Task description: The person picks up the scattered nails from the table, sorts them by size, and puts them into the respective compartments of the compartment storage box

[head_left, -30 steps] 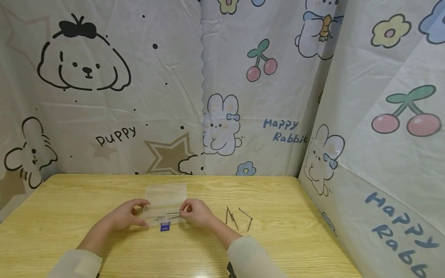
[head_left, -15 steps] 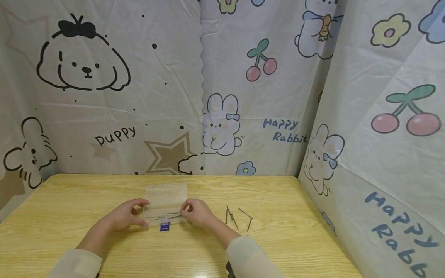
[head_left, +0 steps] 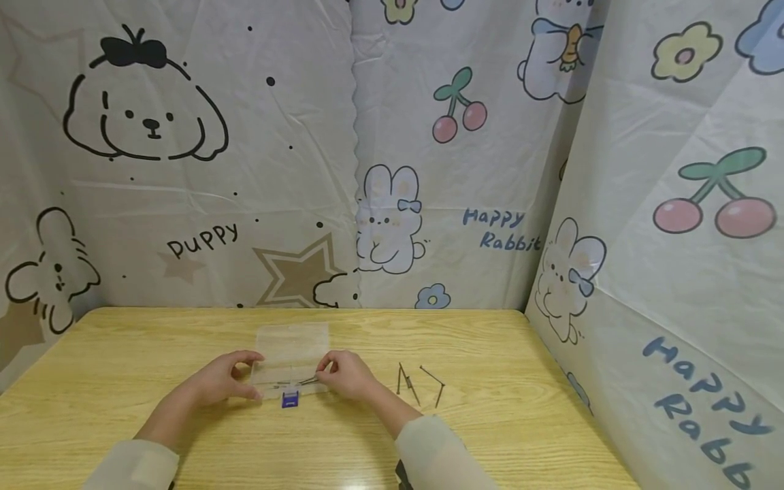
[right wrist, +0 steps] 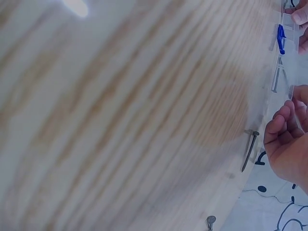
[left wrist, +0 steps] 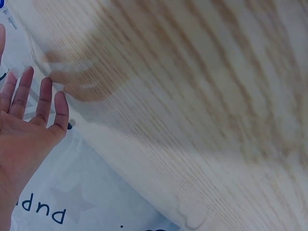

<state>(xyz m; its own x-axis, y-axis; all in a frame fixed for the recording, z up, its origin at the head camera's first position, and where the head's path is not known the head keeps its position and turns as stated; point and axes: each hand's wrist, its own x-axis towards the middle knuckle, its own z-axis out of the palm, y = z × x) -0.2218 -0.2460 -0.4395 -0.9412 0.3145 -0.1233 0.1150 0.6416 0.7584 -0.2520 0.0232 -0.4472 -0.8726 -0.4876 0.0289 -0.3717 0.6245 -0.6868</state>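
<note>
While braced at its left end, transparent rectangular plastic box [head_left: 272,373]: lay open on the pale wooden table [head_left: 122,367], between the hands, with the clear plastic lid [head_left: 292,340] tipped back to the far side.
Blue-purple plastic latch [head_left: 290,399]: hung unfastened from the near edge.
Left hand [head_left: 222,378]: gripped the left end, with thumb at the near corner and fingers at the far one; worked well as a brace, probably needing only light pressure.
Right hand [head_left: 346,374]: pinched the right end of a slim dark metal nail [head_left: 308,380] at the right side of the box; partly hid the contact.
Pinched nail: slanted left and nearer; could not tell whether touching the box floor.
Thin metal pieces [head_left: 280,386]: lay inside, near the latch.
Loose dark metal nails [head_left: 409,383]: lay strewn on the table, right of the right hand.
Handling: seemed to call for a low, level pinch close to the end, clear of wall and latch; risked snagging neighbouring metal or dragging the light box if hurried or tilted.
</note>
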